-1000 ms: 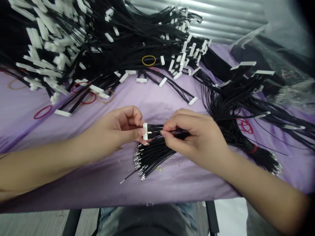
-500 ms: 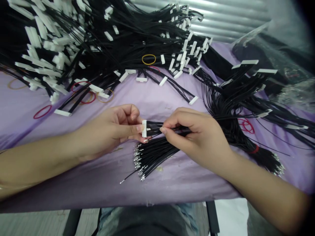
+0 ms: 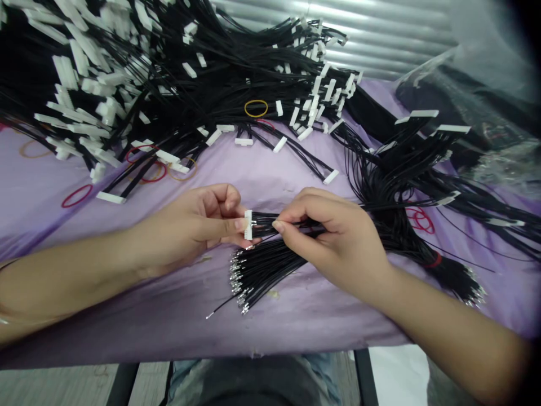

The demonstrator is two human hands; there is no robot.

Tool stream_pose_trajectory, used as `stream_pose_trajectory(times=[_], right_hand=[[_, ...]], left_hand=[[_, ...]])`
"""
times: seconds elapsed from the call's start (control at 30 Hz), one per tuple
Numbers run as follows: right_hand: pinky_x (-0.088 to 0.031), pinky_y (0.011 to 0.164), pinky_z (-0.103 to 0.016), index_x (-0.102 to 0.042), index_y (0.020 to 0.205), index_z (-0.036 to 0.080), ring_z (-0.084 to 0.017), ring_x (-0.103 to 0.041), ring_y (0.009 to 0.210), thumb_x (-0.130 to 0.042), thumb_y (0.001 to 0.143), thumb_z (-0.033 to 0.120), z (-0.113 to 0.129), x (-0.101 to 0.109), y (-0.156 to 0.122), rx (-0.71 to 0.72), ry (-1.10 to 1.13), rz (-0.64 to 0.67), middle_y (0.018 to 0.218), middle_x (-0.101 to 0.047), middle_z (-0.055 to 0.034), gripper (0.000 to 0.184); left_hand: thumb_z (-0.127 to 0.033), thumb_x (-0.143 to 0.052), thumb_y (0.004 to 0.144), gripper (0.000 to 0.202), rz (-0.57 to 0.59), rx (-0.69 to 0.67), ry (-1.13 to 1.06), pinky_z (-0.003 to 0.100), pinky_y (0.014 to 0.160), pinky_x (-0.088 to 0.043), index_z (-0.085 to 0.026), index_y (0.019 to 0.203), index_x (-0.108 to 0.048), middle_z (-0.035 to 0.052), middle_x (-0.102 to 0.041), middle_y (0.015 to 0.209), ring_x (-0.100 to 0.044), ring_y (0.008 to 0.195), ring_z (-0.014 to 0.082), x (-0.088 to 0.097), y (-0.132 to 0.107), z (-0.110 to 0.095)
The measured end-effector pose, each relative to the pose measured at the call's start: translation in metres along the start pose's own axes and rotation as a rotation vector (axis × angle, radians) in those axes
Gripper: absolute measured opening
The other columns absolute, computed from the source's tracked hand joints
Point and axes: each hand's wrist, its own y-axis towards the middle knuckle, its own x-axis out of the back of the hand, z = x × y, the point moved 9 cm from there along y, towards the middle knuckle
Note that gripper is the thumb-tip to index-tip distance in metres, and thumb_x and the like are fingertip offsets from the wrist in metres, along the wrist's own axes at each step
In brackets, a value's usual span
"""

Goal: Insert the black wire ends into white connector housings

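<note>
White conn. (image 3: 249,226) is pinched by L hand (image 3: 207,223), long axis crosswise to blk wires (image 3: 264,221) pinched by R hand (image 3: 329,228) nearby.

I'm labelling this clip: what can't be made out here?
Head view:
Part of the white connector: hidden by the left hand.
Part of its black wires: hidden by the right hand.
Silver tips, exact count: too small, crowded.
Cable pile: cut off by the left edge.
</note>
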Motion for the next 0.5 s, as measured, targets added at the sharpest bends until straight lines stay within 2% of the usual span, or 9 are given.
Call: stream_pose_trajectory(times=[0.2,0.5], right_hand=[[-0.041,0.058,-0.022,-0.061,0.070,0.013,-0.008,-0.054,0.064,-0.065,0.075,0.004,0.0004,0.0006,0.0003,-0.002,0.007,-0.010,0.067,-0.058,0.0001,0.011],[-0.043,0.061,-0.022,-0.061,0.071,0.014,-0.008,-0.054,0.066,-0.064,0.078,0.005,0.0056,-0.0004,-0.0017,0.054,-0.024,-0.030,0.068,-0.058,-0.0002,0.011]], left_hand=[[-0.002,-0.066,0.074,0.030,0.003,-0.021,0.015,0.018,0.059,-0.054,-0.017,0.070,-0.041,-0.0011,-0.062,0.065,-0.066,0.062,0.0134,0.0005,0.0007,-0.0006],[0.001,-0.067,0.073,0.030,0.017,-0.038,-0.006,0.016,0.058,-0.053,-0.016,0.071,-0.042,-0.0013,-0.064,0.067,-0.065,0.060,0.0111,-0.0013,0.0024,0.0000]])
